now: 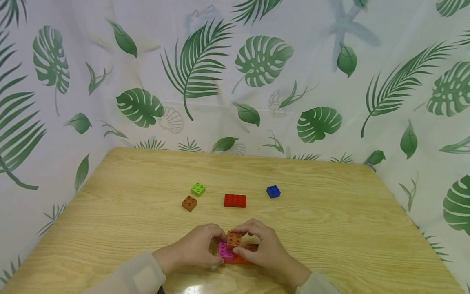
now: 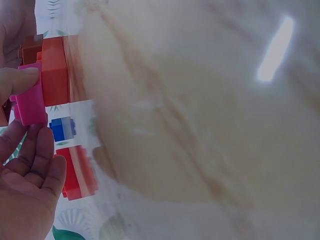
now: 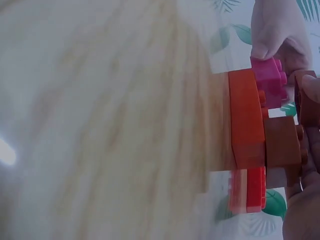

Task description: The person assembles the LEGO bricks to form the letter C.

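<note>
Head view: your right hand [image 1: 269, 250] pinches a brown block [image 1: 233, 239] between thumb and fingers, just above the pink block [image 1: 225, 251]. Your left hand [image 1: 198, 248] has its thumb and fingers curled round that pink block, at the left end of the orange block [image 1: 239, 260]; I cannot tell whether it is fully seated. A second brown block [image 3: 282, 142] sits on the orange block's right end. Beyond your hands lie a green block [image 1: 198, 189], a third brown block [image 1: 189, 203], a red block [image 1: 235, 200] and a blue block [image 1: 273, 191]
</note>
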The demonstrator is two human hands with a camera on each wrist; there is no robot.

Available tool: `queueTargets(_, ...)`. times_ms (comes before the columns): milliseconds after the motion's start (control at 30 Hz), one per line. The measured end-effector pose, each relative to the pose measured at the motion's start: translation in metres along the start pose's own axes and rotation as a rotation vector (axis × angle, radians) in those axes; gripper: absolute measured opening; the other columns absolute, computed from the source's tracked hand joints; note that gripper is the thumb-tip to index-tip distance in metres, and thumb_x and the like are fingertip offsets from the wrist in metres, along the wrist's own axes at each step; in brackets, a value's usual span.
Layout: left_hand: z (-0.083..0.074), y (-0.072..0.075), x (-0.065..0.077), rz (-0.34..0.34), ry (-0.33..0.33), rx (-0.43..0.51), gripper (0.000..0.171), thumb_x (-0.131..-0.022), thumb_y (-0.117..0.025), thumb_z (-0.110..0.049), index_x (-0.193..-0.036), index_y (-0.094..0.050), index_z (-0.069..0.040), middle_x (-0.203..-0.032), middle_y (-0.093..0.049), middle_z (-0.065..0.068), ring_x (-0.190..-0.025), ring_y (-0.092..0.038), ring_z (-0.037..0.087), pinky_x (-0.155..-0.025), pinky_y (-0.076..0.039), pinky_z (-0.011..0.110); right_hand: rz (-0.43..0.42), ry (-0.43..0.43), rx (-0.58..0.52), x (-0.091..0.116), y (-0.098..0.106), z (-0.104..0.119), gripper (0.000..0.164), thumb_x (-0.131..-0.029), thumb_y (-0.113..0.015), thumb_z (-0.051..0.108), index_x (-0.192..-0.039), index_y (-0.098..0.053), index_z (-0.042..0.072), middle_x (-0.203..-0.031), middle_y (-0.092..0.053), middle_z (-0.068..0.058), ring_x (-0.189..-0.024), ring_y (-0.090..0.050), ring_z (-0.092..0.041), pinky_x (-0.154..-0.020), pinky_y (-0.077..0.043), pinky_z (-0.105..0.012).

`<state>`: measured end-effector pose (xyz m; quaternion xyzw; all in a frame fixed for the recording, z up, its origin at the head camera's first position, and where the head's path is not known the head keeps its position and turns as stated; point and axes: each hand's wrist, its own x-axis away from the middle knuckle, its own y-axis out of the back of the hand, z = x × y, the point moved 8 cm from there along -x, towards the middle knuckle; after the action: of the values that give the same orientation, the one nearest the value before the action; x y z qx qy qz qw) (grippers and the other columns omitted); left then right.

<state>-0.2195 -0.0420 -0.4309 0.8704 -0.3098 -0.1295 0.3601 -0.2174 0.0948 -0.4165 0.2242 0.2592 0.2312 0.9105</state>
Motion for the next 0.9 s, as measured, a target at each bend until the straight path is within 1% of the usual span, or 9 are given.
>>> queueTargets(67, 0.000, 0.000, 0.000, -0.001, -0.005, 0.006, 0.034, -0.073, -0.081, -0.018, -0.102, -0.066, -0.010, -0.096, -0.058, -0.011, -0.092, -0.055, 0.007, -0.084, -0.047, 0.027, 0.030, -0.018, -0.021, 0.000, -0.004, 0.001, 0.034, -0.082, -0.076, 0.028, -0.114, -0.067, 0.022, -0.106, -0.060, 0.009, -0.095, -0.059, -0.013, -0.080, -0.053, -0.034)
queueTargets(167, 0.000, 0.001, 0.000, -0.002, -0.012, 0.019, 0.034, -0.072, -0.082, -0.017, -0.102, -0.066, -0.010, -0.096, -0.058, -0.010, -0.091, -0.055, 0.007, -0.083, -0.047, 0.026, 0.067, -0.036, -0.009, 0.000, -0.009, 0.000, 0.035, -0.081, -0.077, 0.030, -0.115, -0.067, 0.023, -0.104, -0.060, 0.011, -0.096, -0.057, -0.012, -0.081, -0.052, -0.032)
queueTargets(433, 0.000, 0.001, 0.000, -0.005, -0.018, 0.043, 0.036, -0.071, -0.082, -0.014, -0.104, -0.067, -0.010, -0.093, -0.057, -0.011, -0.087, -0.054, 0.005, -0.081, -0.047, 0.025, 0.113, -0.016, 0.069, -0.003, -0.016, 0.005, 0.034, -0.082, -0.076, 0.028, -0.114, -0.068, 0.021, -0.099, -0.059, 0.013, -0.094, -0.057, -0.009, -0.078, -0.051, -0.029)
queueTargets(600, 0.002, 0.001, 0.000, -0.004, -0.012, 0.036, 0.037, -0.071, -0.083, -0.014, -0.104, -0.067, -0.011, -0.093, -0.057, -0.012, -0.088, -0.054, 0.005, -0.081, -0.047, 0.025, 0.145, -0.059, 0.090, -0.006, -0.019, 0.004, 0.034, -0.082, -0.077, 0.028, -0.114, -0.068, 0.022, -0.098, -0.058, 0.014, -0.093, -0.057, -0.008, -0.080, -0.051, -0.030)
queueTargets(733, 0.002, 0.000, -0.001, -0.004, -0.017, 0.032, 0.037, -0.071, -0.083, -0.014, -0.104, -0.066, -0.010, -0.093, -0.057, -0.011, -0.087, -0.054, 0.005, -0.080, -0.047, 0.024, 0.173, -0.096, 0.099, -0.008, -0.019, 0.005, 0.034, -0.081, -0.078, 0.026, -0.113, -0.069, 0.020, -0.097, -0.058, 0.013, -0.092, -0.058, -0.009, -0.081, -0.051, -0.030)
queueTargets(900, 0.001, 0.000, -0.001, -0.006, -0.025, 0.036, 0.037, -0.071, -0.083, -0.013, -0.103, -0.066, -0.009, -0.093, -0.057, -0.010, -0.087, -0.054, 0.005, -0.080, -0.047, 0.023, 0.194, -0.119, 0.121, -0.010, -0.018, 0.008, 0.034, -0.079, -0.080, 0.024, -0.111, -0.070, 0.018, -0.093, -0.057, 0.013, -0.090, -0.057, -0.008, -0.081, -0.050, -0.030)
